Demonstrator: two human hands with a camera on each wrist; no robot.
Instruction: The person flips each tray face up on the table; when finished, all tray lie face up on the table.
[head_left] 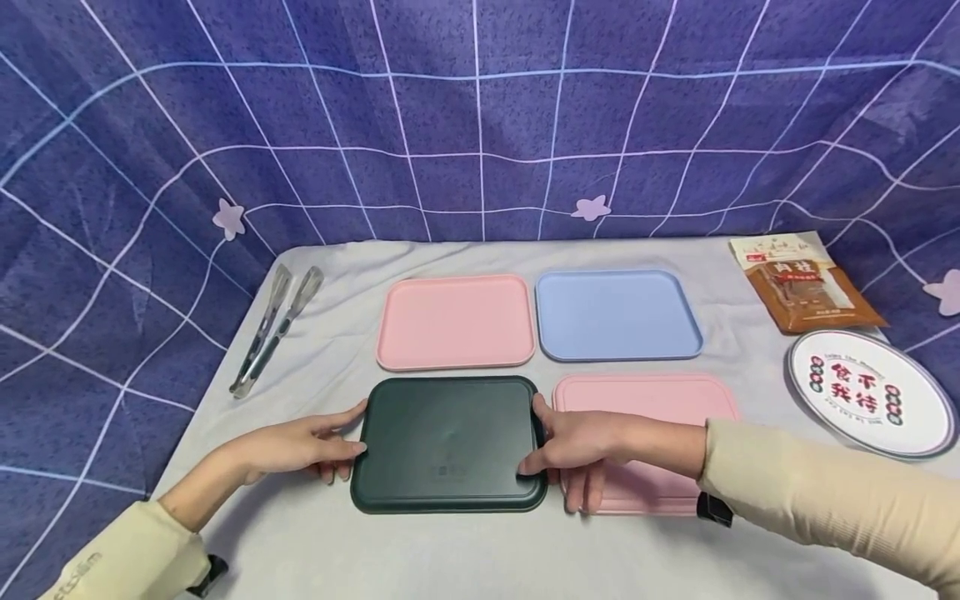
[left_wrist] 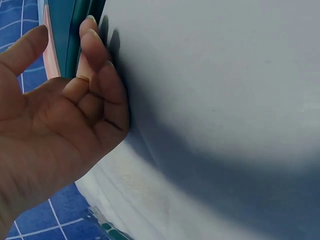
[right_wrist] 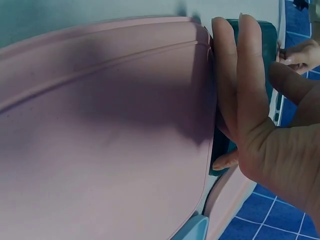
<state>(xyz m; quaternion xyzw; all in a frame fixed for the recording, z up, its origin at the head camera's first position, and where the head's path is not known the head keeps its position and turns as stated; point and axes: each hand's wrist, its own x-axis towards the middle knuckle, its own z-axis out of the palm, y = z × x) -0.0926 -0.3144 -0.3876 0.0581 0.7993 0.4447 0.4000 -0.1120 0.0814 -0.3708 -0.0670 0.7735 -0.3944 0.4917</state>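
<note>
A dark green tray [head_left: 450,442] with rounded corners and a faint mark near its front edge lies flat in the middle of the head view. My left hand [head_left: 307,448] holds its left edge, thumb tip at the rim and index finger near the far left corner. On the opposite side my right hand [head_left: 577,442] grips the right edge, thumb over the top and index finger at the far corner. Its lower fingers hang beside a pink tray [right_wrist: 115,135], which looks turned face down. Part of that tray is hidden under my right forearm.
Behind lie another pink tray [head_left: 456,321] and a blue tray [head_left: 618,315], hollow sides up. Metal tongs [head_left: 277,333] rest at the far left. A brown food packet [head_left: 810,287] and a white plate with red lettering [head_left: 873,392] lie at the right.
</note>
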